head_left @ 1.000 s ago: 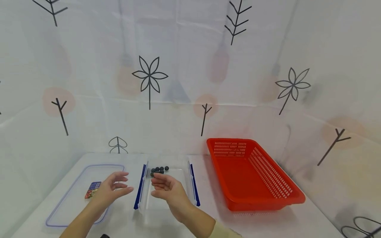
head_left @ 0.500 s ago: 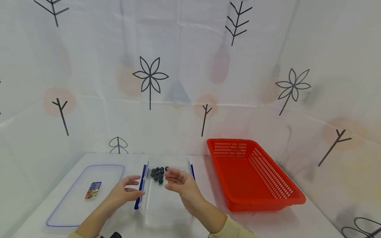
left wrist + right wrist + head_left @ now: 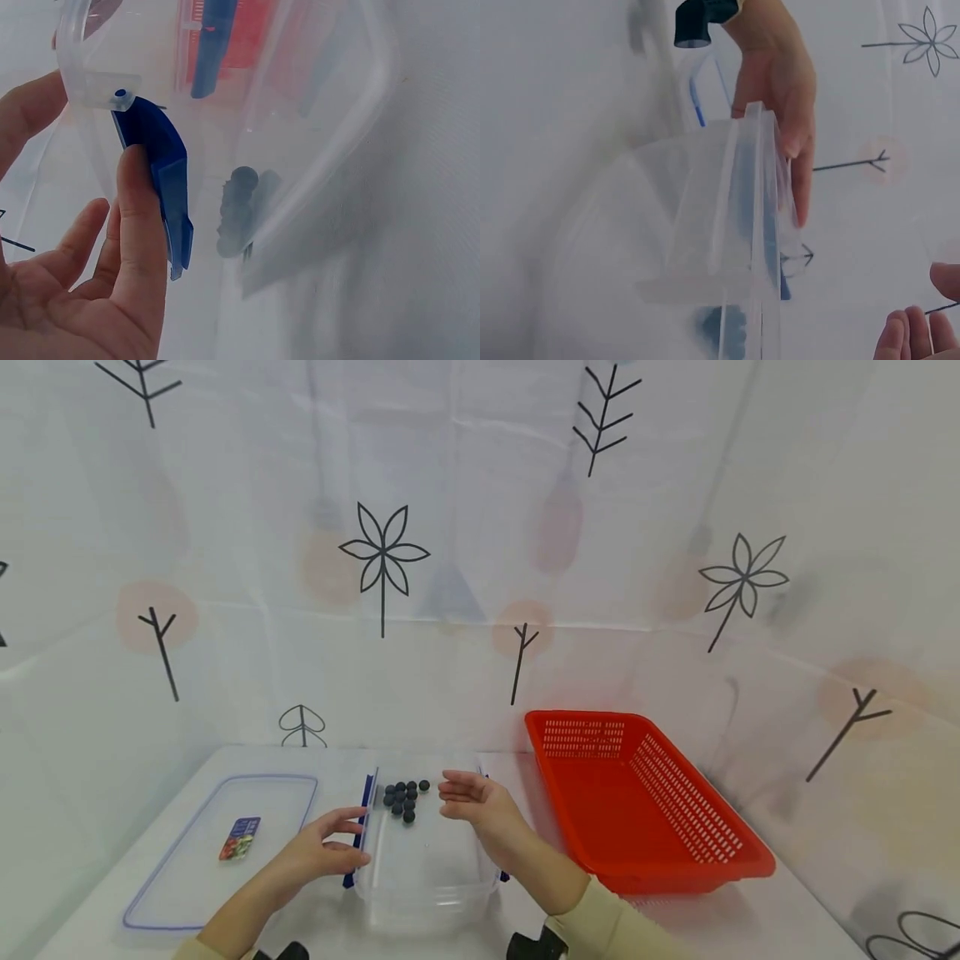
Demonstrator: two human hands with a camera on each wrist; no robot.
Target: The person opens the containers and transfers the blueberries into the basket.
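Observation:
A clear plastic box (image 3: pixel 450 852) with blue side latches sits at the table's middle. Several small dark round balls, like blueberries (image 3: pixel 400 797), lie together toward its far left. My left hand (image 3: pixel 321 847) is at the box's left side, fingers spread. In the left wrist view, one finger of it lies along a blue latch (image 3: pixel 171 180), which hangs down. My right hand (image 3: pixel 487 810) hovers over the right side of the box, fingers extended and nothing seen in them. In the right wrist view, only the fingertips of this hand (image 3: pixel 922 330) show.
On the left lies a flat clear lid (image 3: pixel 180 868) with a bluish edge; a small printed card or label (image 3: pixel 240 837) is on it. An orange-red perforated basket (image 3: pixel 630 802) stands to the right of the box. A patterned cloth (image 3: pixel 450 677) hangs behind the white table.
Both hands have moved right. My left hand has come from over the lid side to the box's left side; my right hand has drawn away from the dark balls, uncovering them.

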